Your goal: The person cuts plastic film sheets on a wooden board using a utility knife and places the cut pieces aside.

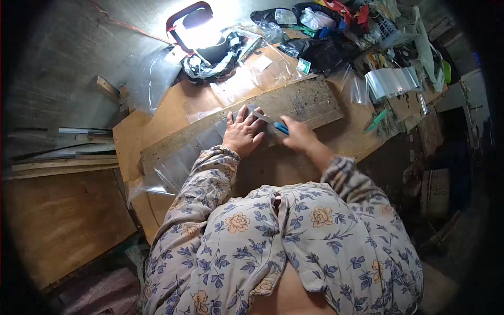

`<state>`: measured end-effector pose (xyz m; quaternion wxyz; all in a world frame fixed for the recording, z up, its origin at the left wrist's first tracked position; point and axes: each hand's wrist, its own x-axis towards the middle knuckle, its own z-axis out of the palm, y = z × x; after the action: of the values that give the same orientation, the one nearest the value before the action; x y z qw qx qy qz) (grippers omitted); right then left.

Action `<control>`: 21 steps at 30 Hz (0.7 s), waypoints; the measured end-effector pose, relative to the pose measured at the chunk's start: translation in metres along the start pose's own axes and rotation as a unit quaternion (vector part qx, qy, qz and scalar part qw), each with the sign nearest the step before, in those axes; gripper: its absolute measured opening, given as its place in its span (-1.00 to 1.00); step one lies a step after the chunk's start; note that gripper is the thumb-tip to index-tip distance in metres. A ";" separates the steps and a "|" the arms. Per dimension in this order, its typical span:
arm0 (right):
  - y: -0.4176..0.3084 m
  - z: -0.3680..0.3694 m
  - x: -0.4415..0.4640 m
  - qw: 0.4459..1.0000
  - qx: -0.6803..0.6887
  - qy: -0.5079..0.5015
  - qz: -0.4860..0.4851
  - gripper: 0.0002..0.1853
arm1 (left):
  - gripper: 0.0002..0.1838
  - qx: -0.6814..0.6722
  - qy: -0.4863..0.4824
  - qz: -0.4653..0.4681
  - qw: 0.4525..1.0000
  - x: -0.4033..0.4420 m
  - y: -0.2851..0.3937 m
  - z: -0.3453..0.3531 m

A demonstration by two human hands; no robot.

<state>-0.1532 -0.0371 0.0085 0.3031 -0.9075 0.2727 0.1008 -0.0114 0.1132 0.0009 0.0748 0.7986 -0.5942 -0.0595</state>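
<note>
My left hand [243,132] lies flat with its fingers spread, pressing a clear plastic sheet [197,144] onto a long wooden board [310,102]. In my right hand [300,135] is a knife [281,127] with a blue handle, my fingers wrapped round it. Its pale blade points left and reaches close to the fingertips of my left hand, above the board. The sheet runs from under my left hand toward the board's lower left end, where part of it hangs over. Whether the blade touches the plastic I cannot tell.
A bright lamp [197,31] stands at the back of the table [157,126]. Black plastic bags [331,52] and crumpled packaging lie behind the board. To the right are a stack of clear plastic sleeves [392,83] and a green cutter or pen [377,121]. Wooden planks [63,164] lie at left.
</note>
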 end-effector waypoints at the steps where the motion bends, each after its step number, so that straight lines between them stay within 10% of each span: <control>1: 0.015 0.010 -0.016 0.996 0.040 0.057 -0.046 -0.33 | -0.45 -0.003 -0.032 -0.003 0.999 0.001 0.000 -0.003; 21: -0.007 0.045 -0.053 0.982 0.026 0.169 -0.084 -0.62 | -0.36 0.004 -0.021 0.000 1.000 0.000 0.000 -0.001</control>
<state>-0.1944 0.0178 -0.0056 0.2835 -0.9231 0.2450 -0.0866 -0.0111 0.1131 0.0014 0.0591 0.7972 -0.5963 -0.0737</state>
